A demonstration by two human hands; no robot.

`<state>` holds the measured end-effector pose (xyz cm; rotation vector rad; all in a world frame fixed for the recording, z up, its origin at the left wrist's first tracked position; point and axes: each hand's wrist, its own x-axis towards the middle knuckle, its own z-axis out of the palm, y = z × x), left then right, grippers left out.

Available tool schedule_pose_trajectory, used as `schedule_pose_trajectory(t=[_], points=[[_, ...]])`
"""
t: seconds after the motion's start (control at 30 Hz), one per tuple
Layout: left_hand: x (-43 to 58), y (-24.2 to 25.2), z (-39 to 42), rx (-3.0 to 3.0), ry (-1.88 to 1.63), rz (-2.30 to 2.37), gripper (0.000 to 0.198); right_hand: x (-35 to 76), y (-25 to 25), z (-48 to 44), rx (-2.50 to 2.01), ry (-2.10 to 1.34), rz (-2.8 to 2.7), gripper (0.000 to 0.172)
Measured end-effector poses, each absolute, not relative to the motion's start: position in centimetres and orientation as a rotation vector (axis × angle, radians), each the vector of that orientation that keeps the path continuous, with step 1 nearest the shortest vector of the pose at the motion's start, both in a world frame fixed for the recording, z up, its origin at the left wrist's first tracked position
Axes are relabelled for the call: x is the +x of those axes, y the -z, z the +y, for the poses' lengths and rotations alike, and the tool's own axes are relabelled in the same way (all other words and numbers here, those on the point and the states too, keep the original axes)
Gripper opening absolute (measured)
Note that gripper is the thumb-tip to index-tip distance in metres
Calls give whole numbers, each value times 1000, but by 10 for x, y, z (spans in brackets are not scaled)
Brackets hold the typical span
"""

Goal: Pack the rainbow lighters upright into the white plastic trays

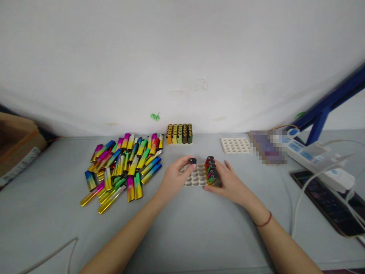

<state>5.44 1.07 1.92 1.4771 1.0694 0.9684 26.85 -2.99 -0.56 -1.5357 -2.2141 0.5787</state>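
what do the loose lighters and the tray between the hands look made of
Loose lighters: glossy shells, likely metallic-coated plastic or foil wrap; bright mirror-like gradient sheen. Tray: matte off-white, probably moulded plastic or pulp; dull surface, uniform round wells.

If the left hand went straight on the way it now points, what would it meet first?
Probably the far end of the row of lighters standing at the right of the white tray; the left hand, pinching a black-capped lighter, points forward-right across it. Depth is unclear.

Lighters glossy, metallic-looking foil; tray matt pale plastic; table smooth grey.
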Motion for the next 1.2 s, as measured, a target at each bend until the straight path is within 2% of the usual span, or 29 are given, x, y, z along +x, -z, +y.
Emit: schedule_pose_trajectory(t=[0.8, 0.97, 1.1, 1.2], points=[[71, -25, 32, 2163, -747, 1194, 19, 266, 3, -29, -1546, -599, -2209, 86], [68, -24, 34, 2229, -702, 1163, 23, 266, 3, -29, -1549, -604, -2212, 85], [55, -25, 32, 2289, -720, 1136, 35, 267, 5, -29, -1539, -596, -2214, 85], [32, -27, 32, 2339, -741, 1324, 35, 267, 6, -29, -1528, -582, -2213, 85]])
